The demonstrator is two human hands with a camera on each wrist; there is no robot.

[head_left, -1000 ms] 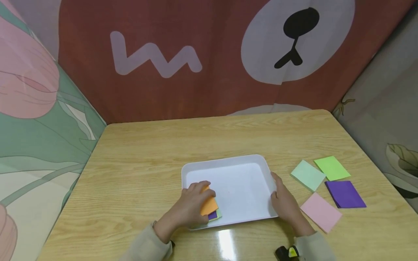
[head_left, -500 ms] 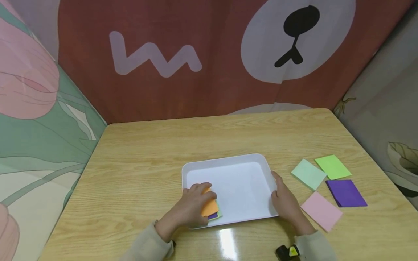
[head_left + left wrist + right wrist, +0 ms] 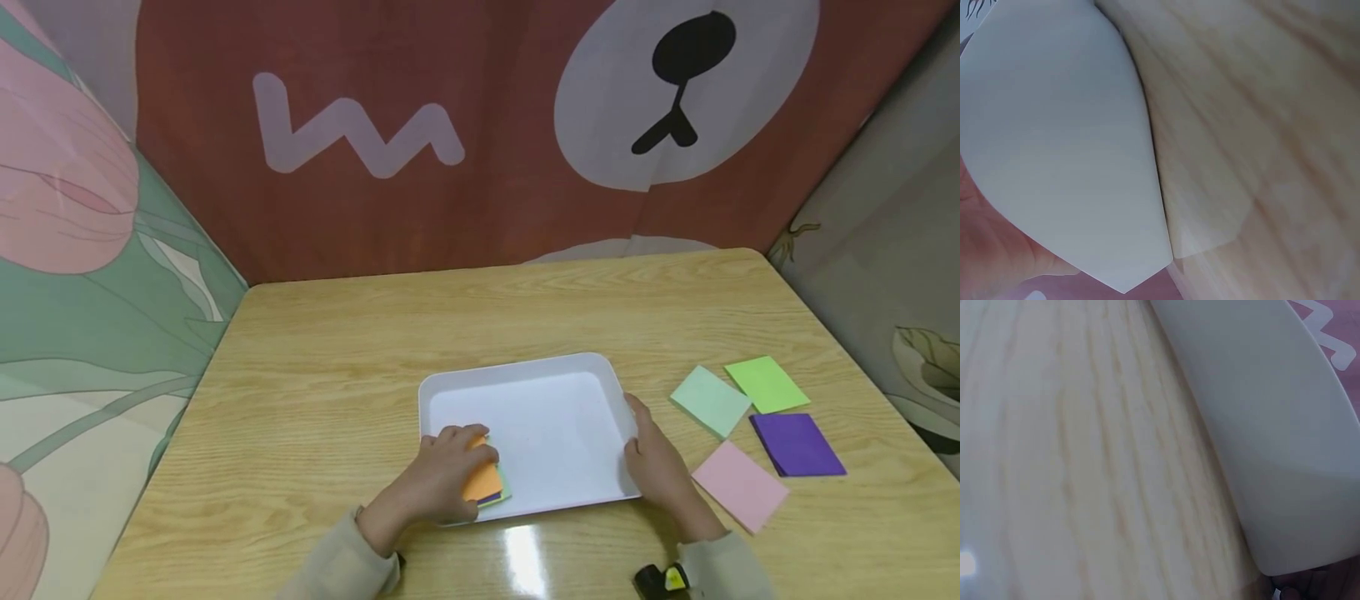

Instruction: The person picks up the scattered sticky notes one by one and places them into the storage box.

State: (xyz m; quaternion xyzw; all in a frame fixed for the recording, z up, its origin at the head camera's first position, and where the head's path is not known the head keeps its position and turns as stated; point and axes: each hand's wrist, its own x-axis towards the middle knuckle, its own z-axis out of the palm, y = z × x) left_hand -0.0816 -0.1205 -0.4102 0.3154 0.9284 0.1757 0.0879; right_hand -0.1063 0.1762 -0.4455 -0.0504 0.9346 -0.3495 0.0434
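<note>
A white shallow tray sits on the wooden table, its outer wall filling much of both wrist views. In its near left corner lies a small stack of square sticky note pads, with an orange sticky note pad on top. Thin purple and pale green edges show beneath it. My left hand holds the stack from the left, fingers over the far side and thumb at the near side, hiding part of it. My right hand grips the tray's right rim, thumb inside; its other fingers are mostly hidden behind the wall.
Right of the tray lie several pads: mint, lime green, purple and pink. The pink one is close to my right wrist. A printed curtain hangs behind the table's far edge.
The orange pad has shifted slightly toward me and lies more squarely over the stack, so less purple shows. My left fingers moved a little with it. The right hand and tray stayed in place.
</note>
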